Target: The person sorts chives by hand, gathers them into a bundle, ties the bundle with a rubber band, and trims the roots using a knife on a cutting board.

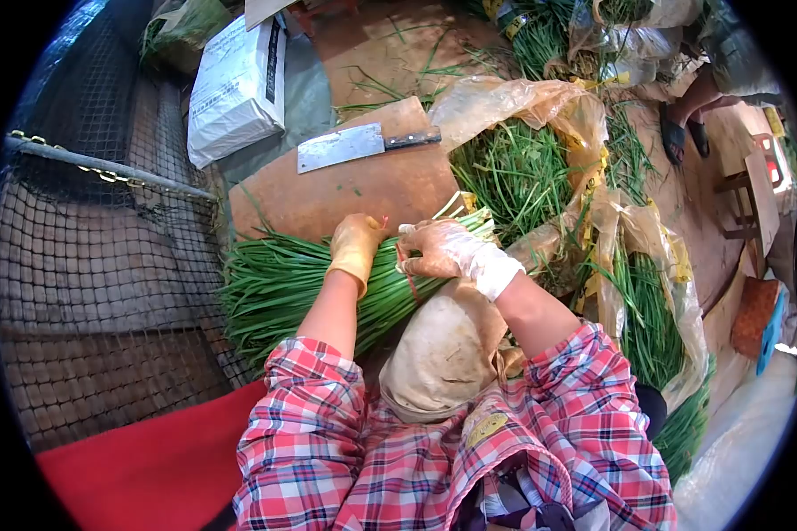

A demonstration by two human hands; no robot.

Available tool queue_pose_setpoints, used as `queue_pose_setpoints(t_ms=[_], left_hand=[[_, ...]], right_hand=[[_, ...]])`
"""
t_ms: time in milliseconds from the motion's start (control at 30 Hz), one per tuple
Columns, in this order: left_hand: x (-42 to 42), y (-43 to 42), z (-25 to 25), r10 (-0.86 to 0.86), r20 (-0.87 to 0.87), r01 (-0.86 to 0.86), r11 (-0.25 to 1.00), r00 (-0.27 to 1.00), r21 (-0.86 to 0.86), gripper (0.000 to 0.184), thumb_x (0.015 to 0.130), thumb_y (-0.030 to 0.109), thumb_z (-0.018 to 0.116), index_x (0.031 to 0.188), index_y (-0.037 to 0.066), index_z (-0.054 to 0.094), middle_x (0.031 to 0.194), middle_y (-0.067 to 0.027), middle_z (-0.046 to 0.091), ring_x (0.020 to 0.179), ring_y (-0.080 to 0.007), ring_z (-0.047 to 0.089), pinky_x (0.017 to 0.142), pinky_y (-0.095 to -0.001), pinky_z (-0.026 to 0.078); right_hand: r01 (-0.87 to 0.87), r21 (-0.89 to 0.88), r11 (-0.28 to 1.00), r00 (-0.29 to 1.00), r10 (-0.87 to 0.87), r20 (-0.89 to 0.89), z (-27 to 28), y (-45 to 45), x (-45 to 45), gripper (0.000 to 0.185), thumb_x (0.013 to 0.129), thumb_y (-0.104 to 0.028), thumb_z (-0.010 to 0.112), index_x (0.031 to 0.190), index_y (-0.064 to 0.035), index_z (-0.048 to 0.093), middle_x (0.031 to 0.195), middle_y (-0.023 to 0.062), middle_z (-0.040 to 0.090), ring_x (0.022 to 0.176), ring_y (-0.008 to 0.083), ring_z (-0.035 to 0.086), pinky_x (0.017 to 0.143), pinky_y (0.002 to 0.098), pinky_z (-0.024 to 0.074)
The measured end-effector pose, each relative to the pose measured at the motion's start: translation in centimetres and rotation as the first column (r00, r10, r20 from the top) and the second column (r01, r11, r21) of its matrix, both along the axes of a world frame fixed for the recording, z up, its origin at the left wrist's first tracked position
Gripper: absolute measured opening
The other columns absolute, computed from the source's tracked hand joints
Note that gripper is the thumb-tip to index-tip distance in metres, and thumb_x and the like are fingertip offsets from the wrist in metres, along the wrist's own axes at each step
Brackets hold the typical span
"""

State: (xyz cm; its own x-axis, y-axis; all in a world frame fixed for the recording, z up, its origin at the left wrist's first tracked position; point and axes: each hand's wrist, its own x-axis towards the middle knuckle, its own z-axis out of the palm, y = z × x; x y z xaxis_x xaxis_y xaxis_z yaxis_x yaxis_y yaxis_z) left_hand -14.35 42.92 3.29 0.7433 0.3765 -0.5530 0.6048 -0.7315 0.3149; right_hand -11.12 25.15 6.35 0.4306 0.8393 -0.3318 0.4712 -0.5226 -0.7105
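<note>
A thick bundle of garlic chives (310, 274) lies across my lap in front of me, green leaves to the left and pale stem ends to the right. A thin red band (410, 281) runs around it near the stems. My left hand (354, 246), in a yellowish glove, is closed on top of the bundle, with a bit of red band showing at its fingertips. My right hand (452, 252), in a whitish glove, is wrapped over the stem end beside the band. Its fingertips are partly hidden. Behind the bundle, a cleaver (341, 149) rests on a brown board (398, 190).
A white wrapped package (237, 93) stands behind the board. Plastic bags of loose chives (518, 173) lie to the right. Black netting (106, 257) with a metal bar (106, 165) borders the left side. A person's sandalled foot (672, 137) is at the far right.
</note>
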Motion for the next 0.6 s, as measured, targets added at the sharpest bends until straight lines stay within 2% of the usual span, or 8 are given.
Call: queue_pose_setpoints(t_ms=[100,167,267,300,367,400,567,600], left_hand=[[-1.2,-0.2,-0.5,0.042,0.107,-0.031,0.994,0.993,-0.106,0.023,0.074,0.028,0.068,0.079,0.006,0.069,0.080,-0.0147,0.066,0.075,-0.0303,0.063,0.069,-0.0391,0.048],[-2.0,-0.5,-1.0,0.004,0.462,0.037,0.996,0.887,-0.079,0.021,0.072,0.026,0.070,0.078,0.006,0.068,0.079,-0.0144,0.066,0.074,-0.0306,0.063,0.069,-0.0391,0.048],[-2.8,-0.5,-1.6,0.031,0.590,0.088,0.981,0.807,-0.172,0.017,0.070,0.018,0.071,0.079,0.004,0.068,0.079,-0.0146,0.065,0.073,-0.0309,0.062,0.068,-0.0380,0.048],[-3.0,-0.5,-1.7,0.065,0.650,0.093,0.974,0.757,-0.206,0.017,0.069,0.017,0.072,0.078,0.003,0.067,0.080,-0.0148,0.065,0.073,-0.0309,0.062,0.067,-0.0373,0.048],[-3.1,-0.8,-0.9,0.123,0.638,0.039,0.972,0.760,-0.234,0.017,0.069,0.015,0.072,0.079,0.002,0.067,0.080,-0.0149,0.065,0.071,-0.0290,0.062,0.066,-0.0354,0.048],[-3.1,-0.6,-0.7,0.148,0.582,0.031,0.958,0.800,-0.286,0.017,0.069,0.015,0.072,0.079,0.002,0.067,0.079,-0.0143,0.065,0.069,-0.0275,0.061,0.065,-0.0340,0.047],[-3.1,0.3,-1.4,0.169,0.521,0.093,0.893,0.836,-0.440,0.008,0.075,0.005,0.070,0.080,0.000,0.067,0.070,-0.0028,0.064,0.064,-0.0064,0.053,0.059,-0.0227,0.044],[-3.1,0.3,-1.0,0.227,0.458,0.059,0.847,0.859,-0.529,0.007,0.075,0.004,0.068,0.080,-0.002,0.067,0.072,-0.0015,0.065,0.065,-0.0064,0.054,0.061,-0.0220,0.044]], right_hand=[[0.007,-0.014,1.000,1.000,-0.006,0.024,0.0,0.0,0.0,0.030,0.077,-0.037,0.059,0.095,-0.0131,0.064,0.131,0.0226,0.046,0.115,0.0360,0.049,0.095,0.0392,0.0388],[-0.025,-0.063,0.998,1.000,0.025,-0.001,0.5,0.1,0.0,0.030,0.078,-0.037,0.058,0.096,-0.0144,0.065,0.133,0.0203,0.046,0.120,0.0346,0.045,0.102,0.0408,0.0325],[0.054,0.163,0.985,0.900,-0.119,0.420,1.5,-0.1,-2.8,0.020,0.078,-0.032,0.060,0.089,-0.0178,0.068,0.128,0.0108,0.051,0.119,0.0329,0.044,0.109,0.0513,0.0157],[-0.002,0.215,0.977,0.778,-0.134,0.614,2.1,-0.3,-3.6,0.015,0.078,-0.028,0.061,0.086,-0.0165,0.067,0.124,0.0097,0.053,0.116,0.0332,0.046,0.104,0.0513,0.0245],[0.011,0.330,0.944,0.856,-0.180,0.485,2.9,-0.3,-5.6,0.013,0.078,-0.028,0.061,0.082,-0.0162,0.065,0.114,0.0072,0.059,0.111,0.0299,0.051,0.095,0.0502,0.0343],[0.060,0.173,0.983,0.917,-0.123,0.381,3.6,0.1,-6.3,0.013,0.079,-0.027,0.060,0.081,-0.0145,0.064,0.096,0.0080,0.064,0.094,0.0287,0.059,0.080,0.0459,0.0437],[0.544,0.082,0.835,0.834,-0.528,-0.159,1.4,2.4,-4.0,0.020,0.078,-0.024,0.059,0.082,-0.0049,0.063,0.074,0.0149,0.064,0.075,0.0339,0.062,0.070,0.0424,0.0477],[0.549,0.026,0.836,0.827,-0.538,-0.161,1.2,2.9,-3.2,0.018,0.079,-0.020,0.059,0.080,-0.0026,0.063,0.069,0.0113,0.063,0.066,0.0248,0.061,0.064,0.0363,0.0478]])
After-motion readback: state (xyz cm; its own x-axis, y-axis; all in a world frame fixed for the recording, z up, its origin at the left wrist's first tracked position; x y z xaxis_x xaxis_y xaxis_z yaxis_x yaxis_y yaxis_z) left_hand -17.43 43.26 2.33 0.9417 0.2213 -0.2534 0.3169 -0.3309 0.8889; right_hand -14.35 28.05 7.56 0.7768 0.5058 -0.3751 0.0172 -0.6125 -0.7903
